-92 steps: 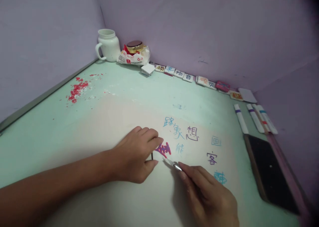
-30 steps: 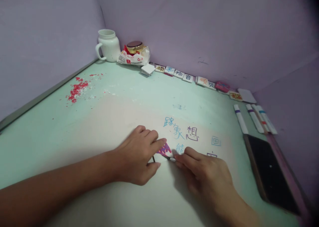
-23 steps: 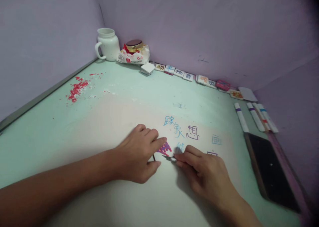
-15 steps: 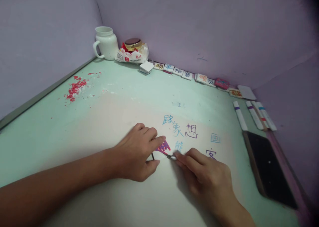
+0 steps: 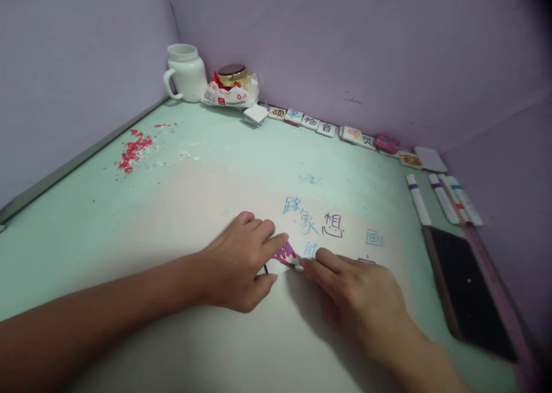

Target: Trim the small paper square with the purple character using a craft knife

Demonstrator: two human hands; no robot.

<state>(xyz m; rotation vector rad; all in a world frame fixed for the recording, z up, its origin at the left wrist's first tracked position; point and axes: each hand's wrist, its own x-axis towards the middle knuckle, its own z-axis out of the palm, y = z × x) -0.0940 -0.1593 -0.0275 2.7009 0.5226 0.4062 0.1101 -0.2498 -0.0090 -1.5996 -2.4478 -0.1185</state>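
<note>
My left hand point(image 5: 245, 263) grips a small white piece with a purple-and-red marking point(image 5: 285, 252) between index finger and thumb, steadying it on the paper. Most of that piece is hidden under the fingers, and a short dark edge shows between finger and thumb. Closed around a slim craft knife point(image 5: 297, 266), my right hand point(image 5: 357, 301) holds its metal tip against the piece's right side. Blue and purple handwritten characters point(image 5: 332, 225) lie on the pale sheet point(image 5: 207, 191) just beyond both hands.
A black phone point(image 5: 470, 289) and white markers point(image 5: 418, 200) lie on the right. Character tiles point(image 5: 310, 121) line the back wall, with a white mug point(image 5: 187, 73) and a lidded jar point(image 5: 232, 75) in a wrapper. Red shavings point(image 5: 134, 151) are scattered at left.
My right hand has shifted slightly up and turned, the knife tip now at the right edge of the marked piece. My left hand stays nearly in place.
</note>
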